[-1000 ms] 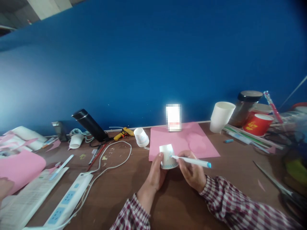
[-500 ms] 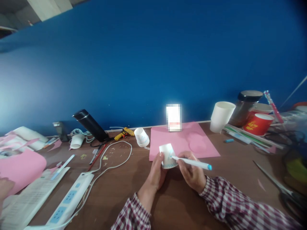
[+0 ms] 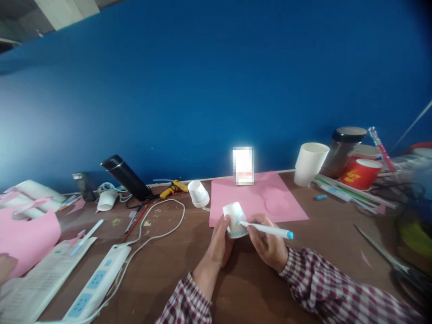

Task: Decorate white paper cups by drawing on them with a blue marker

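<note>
My left hand (image 3: 220, 240) is closed around a small white paper cup (image 3: 233, 216), held tilted just above the front edge of a pink sheet (image 3: 236, 193). A blue zigzag band runs along the cup's lower end, and fainter blue lines mark its side. Between the fingers of my right hand (image 3: 268, 243) is a white marker (image 3: 270, 228) with a light blue end. Its tip rests at the cup's side. Another white cup (image 3: 198, 193), upside down with faint blue marks, stands left of the pink sheet.
On the left are a power strip (image 3: 97, 281), a white cable, a yellow glue gun (image 3: 173, 189) and a black bottle (image 3: 126, 177). Stacked white cups (image 3: 309, 164), a red cup (image 3: 362, 174) and scissors (image 3: 393, 261) lie to the right. Another person's hand (image 3: 6, 265) touches pink paper at far left.
The marker tip has shifted slightly down and left on the cup's side. At far left, the other person's pink paper has moved a little. My grip on cup and marker is the same.
</note>
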Demonstrator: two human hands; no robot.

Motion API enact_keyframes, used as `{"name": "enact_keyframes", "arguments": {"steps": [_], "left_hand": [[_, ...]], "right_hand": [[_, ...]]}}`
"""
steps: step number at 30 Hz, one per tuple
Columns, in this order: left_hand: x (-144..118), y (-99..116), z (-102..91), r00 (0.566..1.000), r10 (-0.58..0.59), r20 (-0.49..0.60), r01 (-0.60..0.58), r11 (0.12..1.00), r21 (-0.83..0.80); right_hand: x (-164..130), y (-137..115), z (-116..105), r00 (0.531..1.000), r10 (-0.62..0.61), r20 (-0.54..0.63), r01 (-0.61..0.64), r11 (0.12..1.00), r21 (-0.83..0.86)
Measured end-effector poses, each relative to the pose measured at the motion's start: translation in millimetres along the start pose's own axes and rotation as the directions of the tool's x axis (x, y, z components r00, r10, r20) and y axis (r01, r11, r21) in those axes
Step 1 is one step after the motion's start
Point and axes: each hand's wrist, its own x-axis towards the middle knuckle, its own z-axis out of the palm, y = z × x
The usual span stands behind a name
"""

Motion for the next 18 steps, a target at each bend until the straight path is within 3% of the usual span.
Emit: {"name": "enact_keyframes", "arguments": {"steps": [18], "left_hand": [[-0.3,-0.4,-0.8,1.0,0.006,-0.003,-0.006,1.0,0.023]], "right_hand": [[0.4,-1.2,0.0,1.0,0.005,0.001,-0.005,1.0,-0.028]]}}
